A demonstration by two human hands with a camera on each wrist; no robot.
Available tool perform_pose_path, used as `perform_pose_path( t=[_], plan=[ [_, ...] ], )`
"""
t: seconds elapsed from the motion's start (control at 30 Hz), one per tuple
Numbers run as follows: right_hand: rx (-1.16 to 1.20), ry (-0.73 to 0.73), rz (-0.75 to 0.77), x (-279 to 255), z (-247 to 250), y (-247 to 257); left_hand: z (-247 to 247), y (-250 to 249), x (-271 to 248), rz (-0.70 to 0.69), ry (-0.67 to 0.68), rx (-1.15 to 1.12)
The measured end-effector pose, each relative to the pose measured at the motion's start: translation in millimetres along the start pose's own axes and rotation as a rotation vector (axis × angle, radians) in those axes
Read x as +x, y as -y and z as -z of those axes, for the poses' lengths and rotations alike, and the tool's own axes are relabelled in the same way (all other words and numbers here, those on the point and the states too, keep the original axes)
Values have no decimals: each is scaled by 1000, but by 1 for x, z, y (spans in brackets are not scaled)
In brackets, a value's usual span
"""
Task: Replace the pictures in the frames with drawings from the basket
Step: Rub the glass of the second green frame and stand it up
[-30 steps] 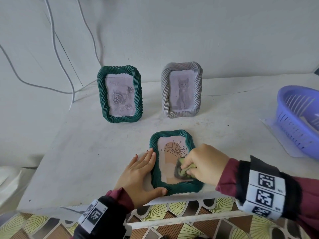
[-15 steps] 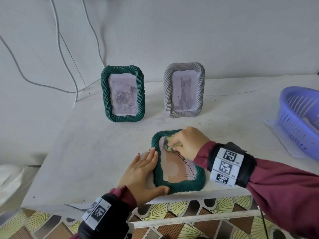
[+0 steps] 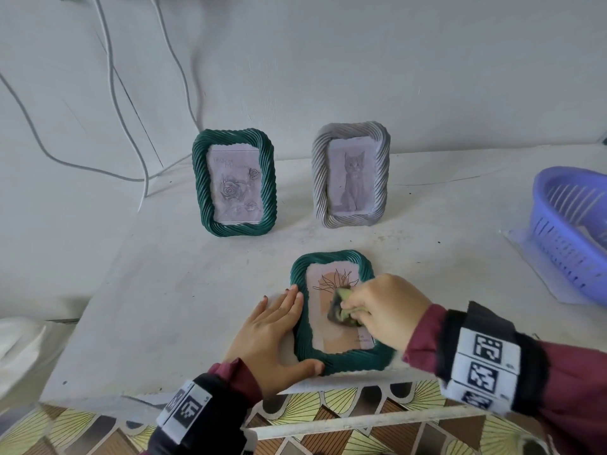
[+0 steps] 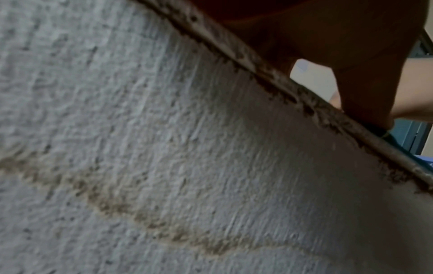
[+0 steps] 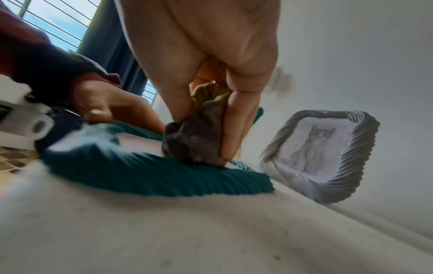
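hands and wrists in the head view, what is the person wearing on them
Both hands are bare. The left hand has dark-painted nails and comes out of a maroon sleeve cuff, with a black wristband behind it carrying a white block printed with square black-and-white code markers. The right hand has the same maroon sleeve and a black band with three stacked code markers.

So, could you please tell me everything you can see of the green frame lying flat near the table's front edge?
The flat green frame is dark teal with a twisted, rope-like ribbed border, seemingly moulded. It lies face up, holding a beige picture with a line-drawn plant. The left hand rests open against its left side, thumb at the lower corner. The right hand presses a crumpled, dirty greenish cloth on its face.
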State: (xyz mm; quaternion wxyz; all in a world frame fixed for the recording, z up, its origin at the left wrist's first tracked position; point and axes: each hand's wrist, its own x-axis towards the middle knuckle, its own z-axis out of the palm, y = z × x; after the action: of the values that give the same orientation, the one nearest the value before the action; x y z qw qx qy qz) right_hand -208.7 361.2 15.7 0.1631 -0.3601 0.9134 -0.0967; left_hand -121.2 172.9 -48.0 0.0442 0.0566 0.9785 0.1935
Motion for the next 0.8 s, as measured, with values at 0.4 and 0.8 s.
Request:
perform_pose_path(
  t=[0.4, 0.8],
  plan=[
    [43, -57, 123, 35, 8, 18, 0, -2, -1, 3, 0, 42],
    [49, 115, 34, -21, 8, 6, 0, 1, -1, 2, 0, 20]
  ],
)
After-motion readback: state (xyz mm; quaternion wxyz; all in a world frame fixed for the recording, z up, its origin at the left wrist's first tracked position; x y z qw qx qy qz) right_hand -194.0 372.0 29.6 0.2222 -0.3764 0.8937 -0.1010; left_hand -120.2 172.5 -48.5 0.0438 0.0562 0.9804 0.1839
